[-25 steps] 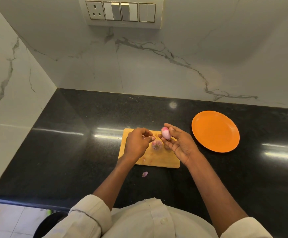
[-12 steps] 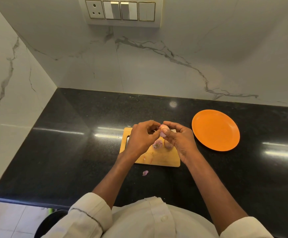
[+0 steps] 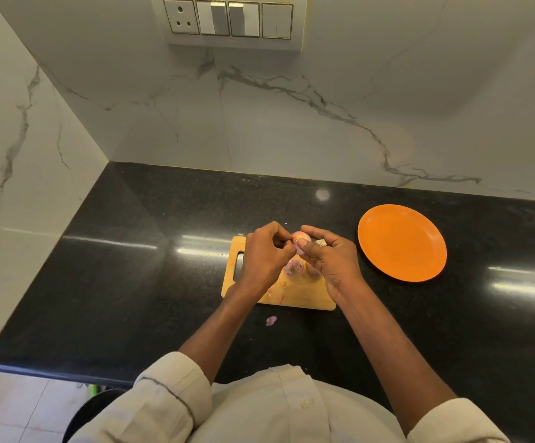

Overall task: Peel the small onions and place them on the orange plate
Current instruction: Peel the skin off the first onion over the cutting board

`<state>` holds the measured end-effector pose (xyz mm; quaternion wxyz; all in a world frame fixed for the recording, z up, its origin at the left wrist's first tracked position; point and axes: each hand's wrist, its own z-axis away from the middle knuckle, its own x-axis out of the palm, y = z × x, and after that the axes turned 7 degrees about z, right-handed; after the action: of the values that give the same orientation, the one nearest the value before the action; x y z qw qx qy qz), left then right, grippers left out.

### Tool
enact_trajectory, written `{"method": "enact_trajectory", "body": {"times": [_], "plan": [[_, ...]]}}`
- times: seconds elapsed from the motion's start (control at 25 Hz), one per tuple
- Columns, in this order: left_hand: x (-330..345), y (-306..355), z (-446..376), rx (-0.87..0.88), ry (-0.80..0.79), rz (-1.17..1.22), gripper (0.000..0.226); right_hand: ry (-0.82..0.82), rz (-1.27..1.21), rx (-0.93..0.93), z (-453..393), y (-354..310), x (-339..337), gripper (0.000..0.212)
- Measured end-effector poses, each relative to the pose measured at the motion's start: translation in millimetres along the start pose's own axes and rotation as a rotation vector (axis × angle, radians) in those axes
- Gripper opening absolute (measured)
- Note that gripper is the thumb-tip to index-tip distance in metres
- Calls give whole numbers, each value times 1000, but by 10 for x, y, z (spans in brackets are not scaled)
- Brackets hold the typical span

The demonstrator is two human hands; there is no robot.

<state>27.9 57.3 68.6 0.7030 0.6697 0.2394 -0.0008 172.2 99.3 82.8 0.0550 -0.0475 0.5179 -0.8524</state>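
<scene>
Black tabletop [image 3: 132, 282] carries a loose peel [image 3: 271, 320] nearest the person, then a wooden board [image 3: 304, 295] with peel scraps [image 3: 293, 266]. Above the board, the right hand [image 3: 333, 260] curls its grip round a small onion [image 3: 301, 238]; the left hand [image 3: 266, 254] pinches at its skin. Farther right sits the orange plate [image 3: 402, 243].

Glossy black speckled stone counter [image 3: 291, 199]; matt wooden cutting board [image 3: 304, 292]; smooth orange plate [image 3: 402, 243] at 3 o'clock; veined marble-look wall [image 3: 291, 123].
</scene>
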Motion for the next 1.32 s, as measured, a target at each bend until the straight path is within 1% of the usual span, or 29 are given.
{"method": "enact_trajectory", "body": {"times": [0.08, 0.16, 0.24, 0.28, 0.4, 0.64, 0.8, 0.88, 0.96, 1.04, 1.12, 1.2, 1.32], "plan": [[-27, -39, -24, -16, 39, 53, 7, -25, -58, 12, 6, 1, -1, 29], [-87, -88, -67, -55, 23, 176, 2, -32, -116, 10, 2, -2, -3, 30], [-139, -86, -66, -116, -41, 348, 12, -14, -154, 0, -12, -18, -16, 32], [-154, -78, -59, -124, -70, 392, 18, -9, -169, -3, -21, -27, -22, 32], [-170, -70, -50, -83, -110, 371, 28, -14, -169, -2, -25, -43, -28, 31], [-174, -41, -46, -32, -111, 352, 17, -27, -198, 10, -10, -66, -79, 34], [-82, -5, -37, -16, -37, 294, 8, -42, -198, 1, 10, -80, -63, 36], [-24, 8, -37, -25, 26, 236, 10, -56, -187, -12, 31, -84, -43, 35], [-20, 17, -53, -27, 55, 236, 9, -56, -197, -24, 44, -102, -39, 34], [-71, 14, -64, -22, 4, 332, 7, -31, -226, -33, 18, -124, -56, 33], [-114, 13, -52, -22, -56, 405, 13, -15, -239, -34, -9, -139, -76, 33], [-127, 1, -34, -17, -65, 405, 16, -24, -230, -25, -22, -129, -81, 33], [-137, -9, -44, 1, -66, 379, 13, -43, -188, -29, -11, -113, -82, 36]]}}
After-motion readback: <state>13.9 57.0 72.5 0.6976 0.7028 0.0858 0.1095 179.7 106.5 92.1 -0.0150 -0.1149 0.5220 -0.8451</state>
